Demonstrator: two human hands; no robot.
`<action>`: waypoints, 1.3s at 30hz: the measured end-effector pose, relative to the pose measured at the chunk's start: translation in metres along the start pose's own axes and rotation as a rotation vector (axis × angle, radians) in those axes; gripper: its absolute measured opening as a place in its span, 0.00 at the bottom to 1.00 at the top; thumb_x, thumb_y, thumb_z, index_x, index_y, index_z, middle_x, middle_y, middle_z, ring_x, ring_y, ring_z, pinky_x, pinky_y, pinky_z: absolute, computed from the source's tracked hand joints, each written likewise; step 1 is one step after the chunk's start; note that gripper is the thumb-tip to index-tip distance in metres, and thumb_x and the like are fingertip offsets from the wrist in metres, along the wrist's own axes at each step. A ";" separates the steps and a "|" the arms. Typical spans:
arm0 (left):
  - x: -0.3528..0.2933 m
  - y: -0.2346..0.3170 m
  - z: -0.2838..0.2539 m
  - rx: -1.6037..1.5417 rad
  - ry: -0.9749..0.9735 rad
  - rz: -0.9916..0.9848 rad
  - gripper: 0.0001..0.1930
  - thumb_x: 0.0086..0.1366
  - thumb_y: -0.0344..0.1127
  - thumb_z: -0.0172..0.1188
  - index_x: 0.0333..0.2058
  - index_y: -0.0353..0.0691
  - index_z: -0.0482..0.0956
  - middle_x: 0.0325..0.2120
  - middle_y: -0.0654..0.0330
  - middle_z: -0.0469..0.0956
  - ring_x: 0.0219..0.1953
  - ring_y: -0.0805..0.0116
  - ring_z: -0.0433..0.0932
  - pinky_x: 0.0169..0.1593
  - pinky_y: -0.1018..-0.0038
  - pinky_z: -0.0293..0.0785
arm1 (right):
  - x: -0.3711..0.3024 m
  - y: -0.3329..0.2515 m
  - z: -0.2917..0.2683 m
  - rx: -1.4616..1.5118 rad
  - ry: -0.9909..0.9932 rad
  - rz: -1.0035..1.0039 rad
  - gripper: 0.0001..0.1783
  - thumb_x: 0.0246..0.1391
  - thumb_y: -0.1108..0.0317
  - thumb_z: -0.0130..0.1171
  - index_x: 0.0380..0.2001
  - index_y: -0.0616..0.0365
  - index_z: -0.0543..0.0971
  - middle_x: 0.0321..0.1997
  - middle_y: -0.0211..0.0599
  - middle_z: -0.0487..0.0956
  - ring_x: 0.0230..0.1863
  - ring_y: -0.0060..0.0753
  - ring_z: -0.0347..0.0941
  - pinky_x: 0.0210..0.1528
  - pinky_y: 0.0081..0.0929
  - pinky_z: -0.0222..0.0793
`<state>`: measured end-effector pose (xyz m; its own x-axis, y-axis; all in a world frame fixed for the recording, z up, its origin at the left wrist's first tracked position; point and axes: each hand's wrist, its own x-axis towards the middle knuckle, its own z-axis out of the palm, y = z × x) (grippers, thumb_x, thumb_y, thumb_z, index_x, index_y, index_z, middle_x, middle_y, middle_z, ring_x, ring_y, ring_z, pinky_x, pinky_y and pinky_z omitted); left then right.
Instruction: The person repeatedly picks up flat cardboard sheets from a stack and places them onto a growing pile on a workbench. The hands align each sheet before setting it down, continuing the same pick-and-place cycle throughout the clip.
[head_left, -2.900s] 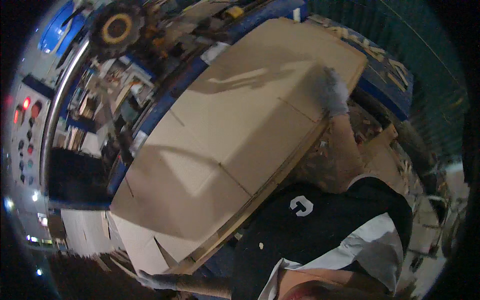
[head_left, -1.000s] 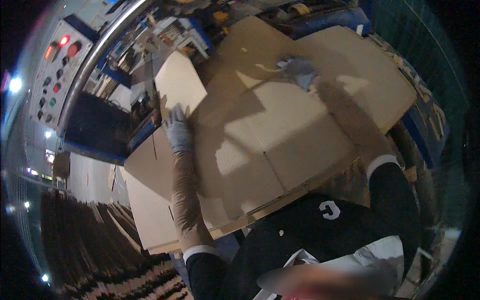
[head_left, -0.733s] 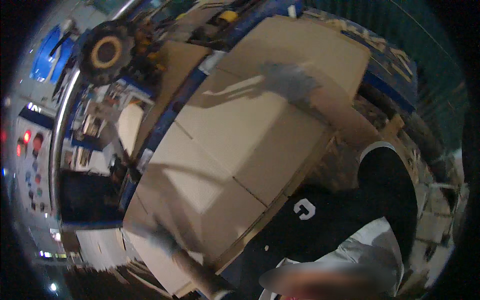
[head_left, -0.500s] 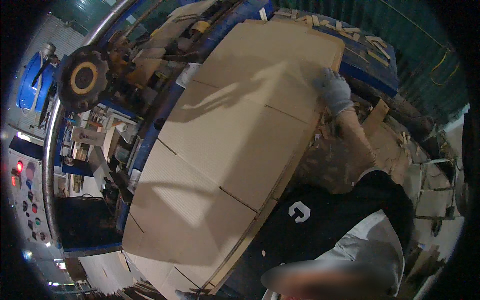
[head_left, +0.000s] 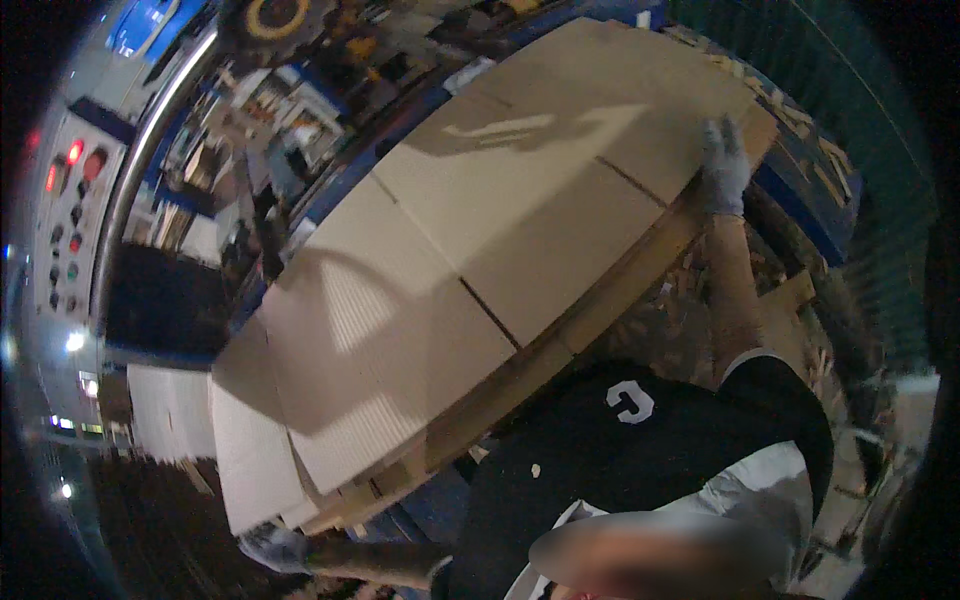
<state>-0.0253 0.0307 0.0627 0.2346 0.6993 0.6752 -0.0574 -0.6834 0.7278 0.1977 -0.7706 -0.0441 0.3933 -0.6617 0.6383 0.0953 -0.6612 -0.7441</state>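
Note:
Scored flat cardboard sheets (head_left: 400, 330), stacked in several layers, run diagonally across the head view from the near left to the far right. At the near left corner my left hand (head_left: 275, 548), in a grey glove, is closed on the cardboard's edge, its fingertips partly hidden. My right hand (head_left: 725, 168), gloved the same way, lies on the far right edge with its fingers stretched out over the board. Its thumb is hard to make out. Shadows fall across the top sheet.
Beyond the stack runs a blue machine with a round black wheel (head_left: 272, 20). A metal rail (head_left: 150, 140) and a control panel (head_left: 75, 215) with lit red buttons stand at left. Cardboard scraps lie on a blue table (head_left: 805, 205) at far right and on the floor.
The view has shifted, and the stack now lies at a flatter slant. My left hand, barely visible at the lower edge before, is now at the near left corner. My right hand remains at the far edge.

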 end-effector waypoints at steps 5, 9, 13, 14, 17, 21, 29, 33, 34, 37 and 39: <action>0.013 -0.037 -0.011 -0.431 -0.309 -0.249 0.27 0.59 0.35 0.48 0.58 0.37 0.65 0.53 0.44 0.68 0.54 0.53 0.68 0.52 0.60 0.71 | 0.044 -0.006 0.010 0.122 -0.063 0.053 0.23 0.54 0.69 0.58 0.53 0.62 0.71 0.50 0.41 0.75 0.47 0.34 0.72 0.48 0.28 0.68; -0.013 -0.029 0.011 -0.546 -0.303 -0.667 0.25 0.61 0.35 0.50 0.56 0.32 0.65 0.51 0.47 0.69 0.52 0.56 0.70 0.52 0.62 0.71 | 0.060 -0.081 -0.040 0.070 -0.225 -0.211 0.22 0.55 0.64 0.56 0.52 0.62 0.71 0.47 0.40 0.76 0.46 0.32 0.72 0.50 0.28 0.66; -0.062 0.030 0.023 -0.356 -0.203 -0.459 0.22 0.60 0.37 0.56 0.50 0.31 0.69 0.48 0.51 0.72 0.49 0.60 0.71 0.52 0.62 0.69 | 0.011 -0.160 -0.106 -0.107 -0.140 -0.064 0.23 0.55 0.60 0.55 0.52 0.58 0.72 0.48 0.45 0.76 0.48 0.38 0.72 0.54 0.31 0.64; -0.083 0.046 0.024 -0.266 -0.249 -0.388 0.21 0.60 0.37 0.57 0.49 0.31 0.70 0.47 0.52 0.72 0.48 0.61 0.71 0.52 0.63 0.69 | -0.010 -0.170 -0.112 -0.224 -0.311 0.243 0.23 0.51 0.66 0.58 0.51 0.59 0.72 0.49 0.45 0.76 0.50 0.38 0.71 0.55 0.33 0.63; -0.131 0.087 0.048 -0.123 -0.488 -0.375 0.15 0.63 0.28 0.53 0.48 0.29 0.73 0.49 0.52 0.73 0.50 0.61 0.72 0.56 0.69 0.68 | -0.056 -0.174 -0.088 0.321 -0.875 -0.656 0.29 0.39 0.72 0.67 0.50 0.52 0.74 0.50 0.43 0.77 0.54 0.43 0.70 0.57 0.40 0.62; -0.169 0.113 0.103 0.376 -1.158 0.680 0.25 0.53 0.24 0.54 0.52 0.44 0.74 0.57 0.50 0.68 0.60 0.50 0.66 0.63 0.54 0.58 | -0.081 -0.162 -0.058 0.019 -1.357 -0.852 0.26 0.40 0.69 0.66 0.47 0.46 0.76 0.52 0.35 0.76 0.58 0.47 0.67 0.61 0.45 0.59; -0.154 0.121 0.152 0.358 -1.242 0.927 0.24 0.56 0.32 0.50 0.54 0.50 0.71 0.58 0.51 0.66 0.58 0.50 0.67 0.62 0.51 0.58 | -0.062 -0.156 -0.014 -0.106 -1.339 -1.036 0.26 0.44 0.61 0.64 0.50 0.48 0.75 0.60 0.37 0.70 0.64 0.46 0.61 0.66 0.47 0.51; -0.145 0.119 0.172 0.384 -1.273 1.015 0.25 0.56 0.37 0.55 0.55 0.50 0.70 0.59 0.50 0.65 0.60 0.49 0.65 0.62 0.51 0.58 | -0.040 -0.120 0.021 -0.081 -1.259 -1.008 0.21 0.52 0.59 0.57 0.49 0.51 0.76 0.60 0.40 0.70 0.64 0.47 0.59 0.66 0.49 0.50; -0.142 0.116 0.176 0.324 -1.278 0.992 0.26 0.57 0.39 0.57 0.56 0.48 0.69 0.59 0.50 0.64 0.60 0.48 0.64 0.62 0.52 0.58 | -0.035 -0.107 0.029 -0.114 -1.226 -1.025 0.19 0.54 0.59 0.55 0.48 0.52 0.76 0.60 0.40 0.70 0.64 0.47 0.60 0.66 0.51 0.51; -0.133 0.101 0.179 0.194 -1.319 0.648 0.28 0.59 0.44 0.60 0.58 0.43 0.67 0.60 0.48 0.62 0.62 0.45 0.61 0.63 0.56 0.58 | -0.019 -0.068 0.045 -0.063 -1.009 -1.112 0.22 0.56 0.56 0.54 0.51 0.55 0.75 0.59 0.46 0.71 0.64 0.54 0.60 0.65 0.54 0.49; -0.116 0.082 0.187 -0.014 -1.183 0.149 0.30 0.60 0.47 0.60 0.58 0.39 0.66 0.60 0.46 0.61 0.62 0.44 0.60 0.64 0.58 0.57 | -0.001 -0.045 0.070 -0.007 -0.986 -0.299 0.24 0.59 0.53 0.50 0.52 0.57 0.74 0.54 0.51 0.74 0.61 0.57 0.62 0.65 0.51 0.53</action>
<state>0.1239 -0.1453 0.0213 0.9733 -0.0191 0.2287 -0.1690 -0.7339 0.6579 0.2568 -0.7157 -0.0245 0.9302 0.1122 0.3494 0.3082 -0.7556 -0.5780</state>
